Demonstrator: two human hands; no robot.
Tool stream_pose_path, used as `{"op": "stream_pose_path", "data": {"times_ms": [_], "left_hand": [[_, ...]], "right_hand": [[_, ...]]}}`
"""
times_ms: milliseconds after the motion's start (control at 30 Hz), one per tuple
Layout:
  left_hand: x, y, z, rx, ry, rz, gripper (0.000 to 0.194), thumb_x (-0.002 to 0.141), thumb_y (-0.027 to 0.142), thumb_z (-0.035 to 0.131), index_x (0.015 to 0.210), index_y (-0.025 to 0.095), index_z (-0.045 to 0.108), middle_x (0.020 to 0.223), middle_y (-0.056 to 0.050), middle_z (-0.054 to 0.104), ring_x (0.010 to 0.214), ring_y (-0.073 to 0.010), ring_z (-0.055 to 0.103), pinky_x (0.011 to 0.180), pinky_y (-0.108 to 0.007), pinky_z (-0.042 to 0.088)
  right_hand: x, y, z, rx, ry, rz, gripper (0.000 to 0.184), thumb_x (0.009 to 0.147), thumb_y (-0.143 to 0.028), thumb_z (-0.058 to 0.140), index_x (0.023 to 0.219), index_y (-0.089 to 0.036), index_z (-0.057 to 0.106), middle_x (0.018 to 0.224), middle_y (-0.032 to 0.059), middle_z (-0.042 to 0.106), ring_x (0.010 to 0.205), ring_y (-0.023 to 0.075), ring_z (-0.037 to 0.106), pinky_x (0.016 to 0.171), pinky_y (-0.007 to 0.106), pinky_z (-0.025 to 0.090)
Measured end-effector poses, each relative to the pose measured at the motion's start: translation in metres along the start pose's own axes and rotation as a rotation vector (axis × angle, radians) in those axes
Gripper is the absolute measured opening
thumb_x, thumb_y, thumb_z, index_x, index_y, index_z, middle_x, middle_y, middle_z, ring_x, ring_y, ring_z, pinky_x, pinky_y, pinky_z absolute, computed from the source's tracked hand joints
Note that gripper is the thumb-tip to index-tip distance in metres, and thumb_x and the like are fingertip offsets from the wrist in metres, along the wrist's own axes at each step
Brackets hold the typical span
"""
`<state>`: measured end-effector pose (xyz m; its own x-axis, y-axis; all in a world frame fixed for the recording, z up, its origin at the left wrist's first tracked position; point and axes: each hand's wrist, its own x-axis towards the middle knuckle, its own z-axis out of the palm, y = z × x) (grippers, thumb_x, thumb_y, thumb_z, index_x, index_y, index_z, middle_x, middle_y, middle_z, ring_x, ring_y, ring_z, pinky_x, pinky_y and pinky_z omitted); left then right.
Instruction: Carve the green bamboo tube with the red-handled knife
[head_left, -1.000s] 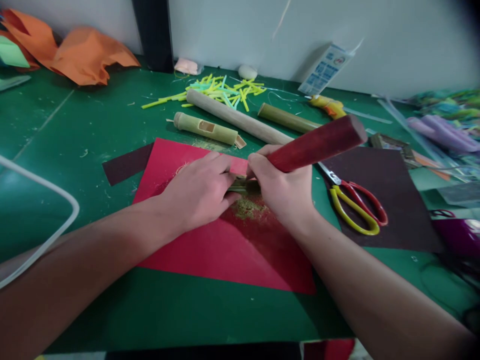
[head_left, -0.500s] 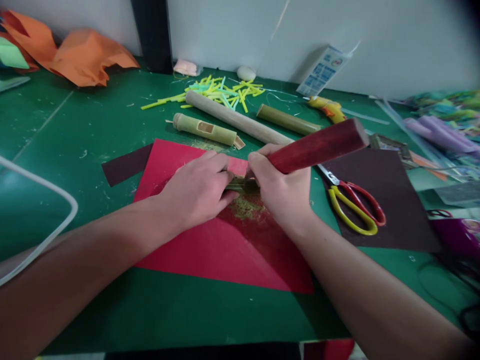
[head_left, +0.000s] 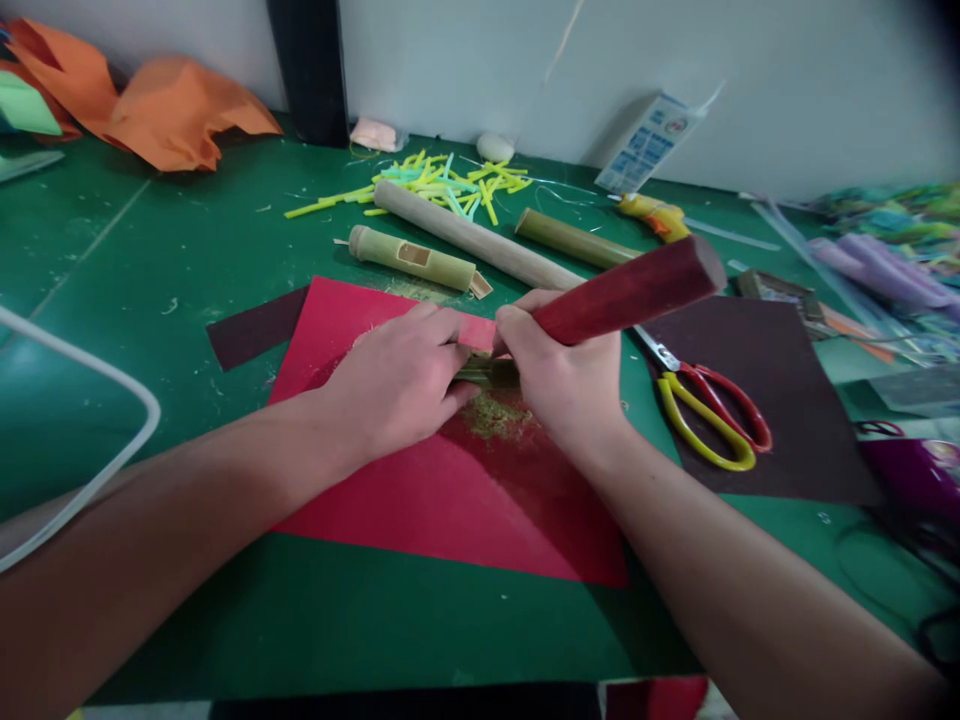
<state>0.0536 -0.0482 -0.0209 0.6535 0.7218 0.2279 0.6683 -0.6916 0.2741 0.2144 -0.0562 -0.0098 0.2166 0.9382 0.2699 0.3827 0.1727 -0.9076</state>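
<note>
The person's left hand [head_left: 397, 385] grips a green bamboo piece [head_left: 487, 374] over a red sheet [head_left: 420, 510], well in from the table's [head_left: 360, 630] near edge; the right hand [head_left: 566, 375] clasps a dark red handle [head_left: 637, 290] (its far end hidden)

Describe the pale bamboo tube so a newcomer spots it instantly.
On the green table, find the red sheet. Just beyond its far edge, nearer than the grey rod, lies a short, pale bamboo tube. Unlike the rod, it has a squarish window cut in its side.
</note>
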Motion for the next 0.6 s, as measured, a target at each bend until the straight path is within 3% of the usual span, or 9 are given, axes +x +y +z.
{"op": "stream_pose_path", "data": {"times_ms": [200, 400, 600], "left_hand": [[0.0028, 0.0005, -0.0019, 0.046, -0.048, 0.01, 0.022, 0.094, 0.03, 0.061, 0.099, 0.012, 0.073, 0.103, -0.012, 0.065, 0.102, -0.029, 0.06, 0.079, -0.04, 0.053], [0.0031, -0.0019, 0.0002, 0.022, -0.006, 0.005, 0.024, 0.095, 0.032, 0.061, 0.092, 0.011, 0.072, 0.099, -0.011, 0.065, 0.097, -0.0268, 0.06, 0.082, -0.04, 0.053], [0.0015, -0.0027, 0.0012, -0.006, 0.016, 0.011, 0.022, 0.093, 0.029, 0.062, 0.1, 0.011, 0.073, 0.101, -0.012, 0.066, 0.1, -0.0284, 0.061, 0.078, -0.04, 0.052]], "right_hand": [[-0.0036, -0.0017, -0.0015, 0.015, -0.029, -0.001, 0.027, 0.07, -0.011, 0.057, 0.05, -0.022, 0.044, 0.048, -0.0047, 0.044, 0.048, 0.0086, 0.039, 0.044, 0.025, 0.032], [-0.0011, 0.0014, -0.0008, 0.022, 0.023, -0.038, 0.027, 0.075, -0.013, 0.056, 0.051, -0.022, 0.048, 0.05, -0.0039, 0.046, 0.049, 0.0093, 0.041, 0.046, 0.025, 0.035], [-0.0003, 0.0019, -0.0002, 0.009, 0.012, -0.035, 0.024, 0.078, -0.017, 0.058, 0.055, -0.022, 0.053, 0.054, -0.0032, 0.052, 0.053, 0.0107, 0.047, 0.05, 0.026, 0.038]]}}
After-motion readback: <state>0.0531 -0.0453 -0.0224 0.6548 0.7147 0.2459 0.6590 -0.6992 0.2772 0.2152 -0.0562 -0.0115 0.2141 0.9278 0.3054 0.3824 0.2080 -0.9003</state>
